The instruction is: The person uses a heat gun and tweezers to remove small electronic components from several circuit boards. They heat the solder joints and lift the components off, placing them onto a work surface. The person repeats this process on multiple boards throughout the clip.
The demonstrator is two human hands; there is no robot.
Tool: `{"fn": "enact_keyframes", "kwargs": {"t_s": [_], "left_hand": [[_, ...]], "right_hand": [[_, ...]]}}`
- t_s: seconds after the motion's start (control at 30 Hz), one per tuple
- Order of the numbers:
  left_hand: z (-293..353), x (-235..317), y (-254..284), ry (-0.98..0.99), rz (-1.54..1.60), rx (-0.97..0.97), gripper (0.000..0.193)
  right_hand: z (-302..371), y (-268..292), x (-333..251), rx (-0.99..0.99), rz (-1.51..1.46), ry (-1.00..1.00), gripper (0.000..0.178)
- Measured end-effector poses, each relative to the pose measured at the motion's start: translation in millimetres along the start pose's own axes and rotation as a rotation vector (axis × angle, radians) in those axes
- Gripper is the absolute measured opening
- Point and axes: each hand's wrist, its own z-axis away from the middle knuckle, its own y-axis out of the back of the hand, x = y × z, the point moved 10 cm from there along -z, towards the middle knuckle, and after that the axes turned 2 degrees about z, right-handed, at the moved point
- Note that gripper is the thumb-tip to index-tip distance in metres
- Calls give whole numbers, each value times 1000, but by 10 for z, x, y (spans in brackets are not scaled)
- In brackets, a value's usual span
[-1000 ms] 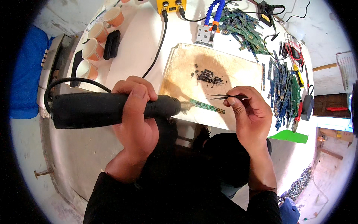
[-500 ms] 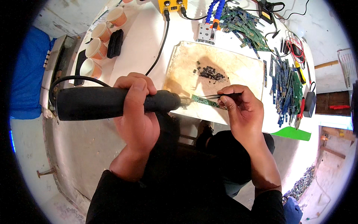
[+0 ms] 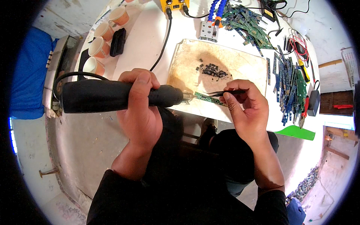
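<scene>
My left hand (image 3: pixel 140 101) is wrapped around a black hot air gun (image 3: pixel 101 98), its metal nozzle pointing right at the end of a narrow green circuit board (image 3: pixel 210 98). The board lies near the front edge of a scorched, tan work mat (image 3: pixel 183 60). Between the thumb and fingers of my right hand (image 3: pixel 249 108) is a pair of black tweezers (image 3: pixel 228 92), its tips just above the board. Farther back on the mat lies a loose heap of small black chips (image 3: pixel 213 71).
Several paper cups (image 3: pixel 99 47) and a black tray (image 3: pixel 118 42) stand at the left. A yellow station (image 3: pixel 174 4) and a metal block (image 3: pixel 209 32) with blue hoses are behind. Circuit board strips are piled at far right (image 3: pixel 243 22) and right (image 3: pixel 288 82), beside pliers (image 3: pixel 304 108).
The tweezers have lifted slightly off the board and their tips show more apart. The whole view has shifted a little; the hot air gun still points at the board's left end.
</scene>
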Motion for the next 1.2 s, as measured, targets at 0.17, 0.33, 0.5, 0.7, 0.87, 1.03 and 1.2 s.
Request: {"fn": "enact_keyframes", "kwargs": {"t_s": [0.17,0.33,0.5,0.7,0.87,1.03,1.2], "left_hand": [[7,7,12,-15,-16,-14,6],[6,-5,6,-6,6,-19,6],[8,-16,-1,-2,23,-29,6],[-2,4,-9,-4,-83,12,11],[1,3,-27,9,-79,12,12],[-5,0,-14,9,-86,17,13],[-2,-7,-11,11,-77,30,12]], "right_hand": [[-32,43,-91,-5,91,50,21],[-34,50,-114,-8,24,37,19],[-65,105,-138,54,45,38,19],[-84,139,-363,61,522,176,16],[-132,159,-283,18,581,193,16],[-154,184,-235,26,565,119,14],[-143,174,-215,9,566,85,13]]}}
